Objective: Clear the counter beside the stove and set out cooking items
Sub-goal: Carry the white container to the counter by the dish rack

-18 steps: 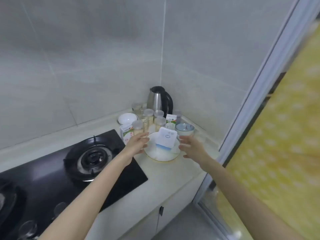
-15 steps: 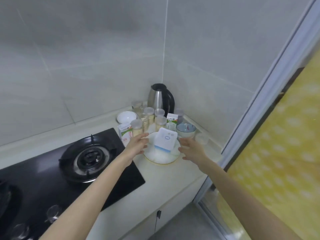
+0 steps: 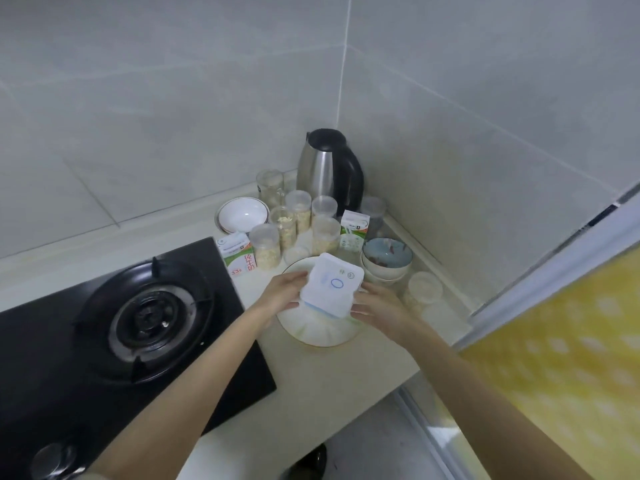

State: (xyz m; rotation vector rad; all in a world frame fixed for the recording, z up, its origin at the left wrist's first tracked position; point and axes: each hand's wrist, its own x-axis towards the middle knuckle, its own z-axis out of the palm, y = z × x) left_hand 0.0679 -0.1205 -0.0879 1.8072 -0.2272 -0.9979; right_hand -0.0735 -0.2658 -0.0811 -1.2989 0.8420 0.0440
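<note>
A white rectangular box [image 3: 331, 285] with a blue ring printed on its top is held tilted over a white plate [image 3: 318, 332], and whether its lower edge touches the plate cannot be told. The box is clamped between the two hands. The left hand [image 3: 283, 293] is pressed with curled fingers against the box's left edge, and the right hand [image 3: 379, 308] is closed on its lower right corner, so the hands are kept apart by the box between them. Both hands are seen over the plate's rim, one at either side. The plate is set on a pale counter [image 3: 346, 375]. Just behind the plate a cluster of clear lidded jars [image 3: 265, 245] with pale contents is gathered. A green-and-white milk carton [image 3: 238, 252] is stood behind the plate to the left, and a second carton [image 3: 353, 230] behind it to the right. Stacked bowls [image 3: 386, 259], the top one blue inside, are placed just behind the plate's right side, and a clear lidded tub [image 3: 424, 289] is seen to the plate's right. A black gas stove [image 3: 138, 317] is found to the plate's left, close to its rim. Farther behind the plate, a white bowl [image 3: 242, 213] with a dark rim and a steel kettle [image 3: 327, 168] with a black handle are set against the tiled wall.
</note>
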